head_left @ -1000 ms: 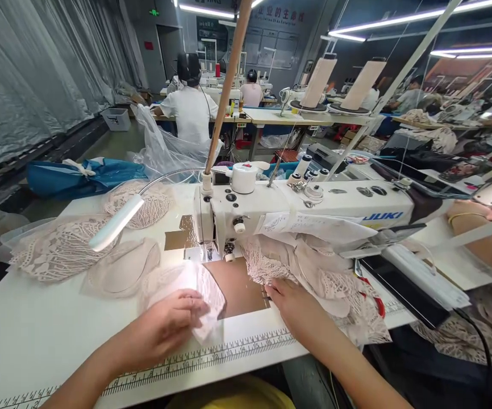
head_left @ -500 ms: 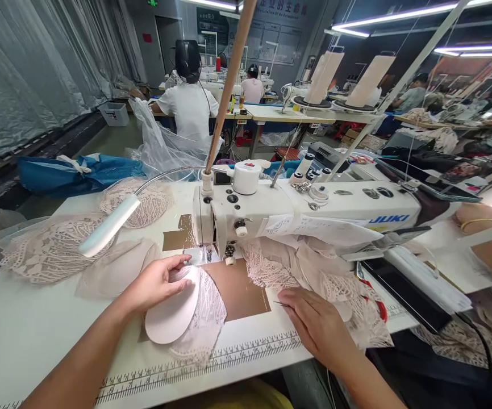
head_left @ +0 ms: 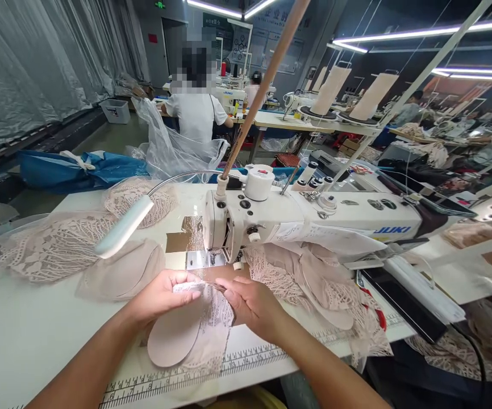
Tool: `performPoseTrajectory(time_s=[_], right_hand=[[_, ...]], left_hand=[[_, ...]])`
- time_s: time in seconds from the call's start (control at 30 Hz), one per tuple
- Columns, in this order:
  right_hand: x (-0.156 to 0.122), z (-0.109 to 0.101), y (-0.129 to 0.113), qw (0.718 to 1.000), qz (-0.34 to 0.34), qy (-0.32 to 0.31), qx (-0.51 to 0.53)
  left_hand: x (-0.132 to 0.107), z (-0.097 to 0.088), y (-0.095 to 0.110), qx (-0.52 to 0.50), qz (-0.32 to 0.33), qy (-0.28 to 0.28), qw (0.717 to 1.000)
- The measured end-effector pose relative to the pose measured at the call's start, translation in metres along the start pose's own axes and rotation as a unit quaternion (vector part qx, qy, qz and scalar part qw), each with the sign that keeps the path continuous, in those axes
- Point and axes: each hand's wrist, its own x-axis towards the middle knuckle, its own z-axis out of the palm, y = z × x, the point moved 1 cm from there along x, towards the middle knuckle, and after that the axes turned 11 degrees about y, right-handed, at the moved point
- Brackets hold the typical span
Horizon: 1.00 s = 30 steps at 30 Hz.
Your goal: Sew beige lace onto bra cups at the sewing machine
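Observation:
My left hand (head_left: 161,295) is closed on the top edge of a beige cup piece (head_left: 173,343) with a lace piece (head_left: 214,329) over it, just in front of the needle plate (head_left: 198,260) of the white sewing machine (head_left: 297,213). My right hand (head_left: 252,304) pinches the same top edge from the right, fingers pressed together, with the two hands almost touching. The pieces lie flat on the white table (head_left: 28,341), reaching down to the printed ruler (head_left: 254,359).
Lace pieces (head_left: 54,250) and a beige cup stack (head_left: 122,272) lie at left under the gooseneck lamp (head_left: 124,227). More lace and cups (head_left: 326,289) are heaped under the machine arm at right. A person in white (head_left: 197,113) sits at a table ahead.
My right hand left the heap at right and moved left onto the cup and lace edge. My left hand shifted slightly toward me along that edge. The camera tilted a little.

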Motion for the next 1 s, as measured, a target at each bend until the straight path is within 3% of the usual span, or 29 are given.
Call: performPoseTrajectory(time_s=[0.27, 0.57, 0.83, 1.0], right_hand=[[0.01, 0.009, 0.0, 0.995, 0.056, 0.007, 0.088], [0.015, 0.012, -0.013, 0.991, 0.071, -0.006, 0.112], [0.013, 0.021, 0.002, 0.983, 0.074, 0.021, 0.166], [0.014, 0.016, 0.012, 0.983, 0.085, 0.002, 0.161]], left_hand=[[-0.001, 0.005, -0.001, 0.002, 0.055, -0.002, 0.998], [0.002, 0.007, -0.007, 0.02, 0.065, -0.036, 0.997], [0.0, 0.008, -0.001, 0.054, 0.062, -0.06, 0.995], [-0.001, -0.002, -0.004, 0.075, 0.049, -0.038, 0.995]])
